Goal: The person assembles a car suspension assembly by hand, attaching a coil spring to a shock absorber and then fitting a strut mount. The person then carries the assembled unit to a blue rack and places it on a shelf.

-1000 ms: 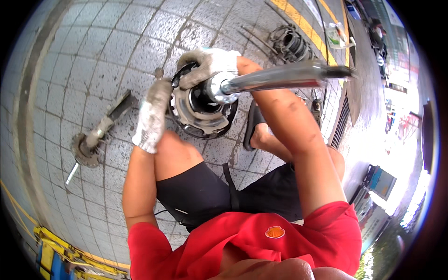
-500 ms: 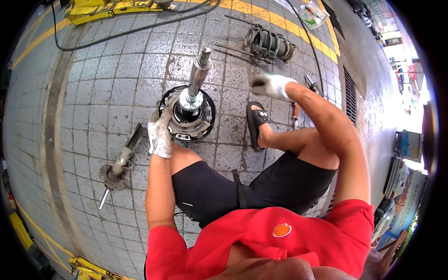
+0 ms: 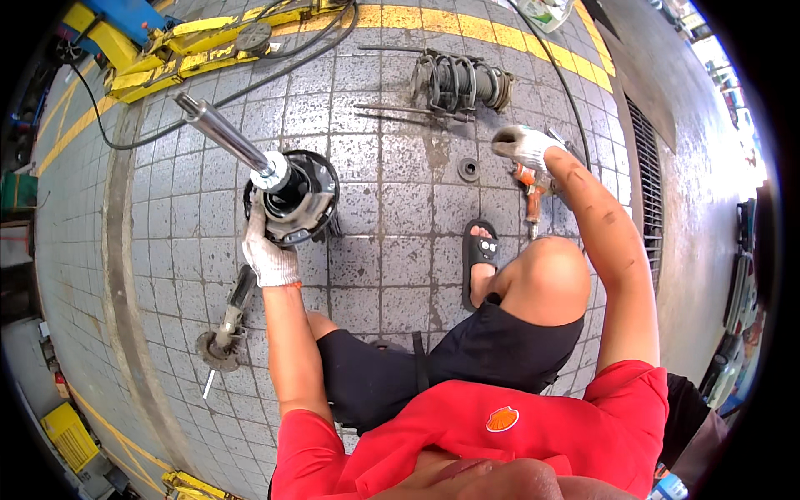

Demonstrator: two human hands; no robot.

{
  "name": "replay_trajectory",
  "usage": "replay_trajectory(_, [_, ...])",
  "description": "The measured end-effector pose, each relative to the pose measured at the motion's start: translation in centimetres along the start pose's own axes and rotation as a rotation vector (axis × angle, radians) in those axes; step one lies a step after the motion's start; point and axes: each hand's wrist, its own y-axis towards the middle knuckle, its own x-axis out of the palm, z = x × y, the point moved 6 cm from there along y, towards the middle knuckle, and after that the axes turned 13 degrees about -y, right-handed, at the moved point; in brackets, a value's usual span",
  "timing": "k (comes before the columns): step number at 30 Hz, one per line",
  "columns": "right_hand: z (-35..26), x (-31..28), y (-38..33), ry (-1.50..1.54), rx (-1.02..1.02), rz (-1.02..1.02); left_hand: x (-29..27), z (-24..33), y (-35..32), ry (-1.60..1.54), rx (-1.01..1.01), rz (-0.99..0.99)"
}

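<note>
My left hand [image 3: 271, 250], in a white knit glove, is closed around the underside of the round black spring seat of a strut shock absorber [image 3: 292, 192]. The shiny shaft of the strut tilts up and to the far left, with a bright metal collar at its base. On the right, my gloved right hand [image 3: 521, 146] hovers over the floor with its fingers curled together; whether anything is inside them is hidden. Just below that hand lies an orange air impact gun [image 3: 531, 196]. A dark round ring [image 3: 468, 170] rests on the tiles to the left of the gun.
A coil spring [image 3: 458, 83] with thin rods lies at the far middle. Another strut [image 3: 222, 342] is on the floor beside my left forearm. Yellow lift arms [image 3: 200, 54] and a black hose [image 3: 250, 87] occupy the far left. A drain grate [image 3: 646, 167] runs along the right.
The strut has swung left, its shaft now leaning far left. My right hand has moved rightward toward the impact gun. The round ring on the tiles is now visible. My view has shifted.
</note>
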Motion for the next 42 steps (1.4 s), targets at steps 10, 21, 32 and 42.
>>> replay_trajectory(10, [12.2, 3.6, 14.1, 0.628, 0.128, 0.333, 4.9, -6.3, 8.2, -0.021, 0.157, 0.077])
replay_trajectory(21, [11.9, 4.8, 28.9, 0.880, 0.115, 0.461, 3.1, -6.1, 8.8, 0.200, 0.057, 0.095])
replay_trajectory(32, [10.0, 4.7, 30.9, 1.589, 0.020, 0.396, 5.2, -5.2, 7.3, 0.440, 0.042, 0.174])
replay_trajectory(42, [11.5, 5.0, 30.9, 1.579, 0.037, 0.340, 5.2, -3.2, 7.2, 0.574, -0.012, 0.115])
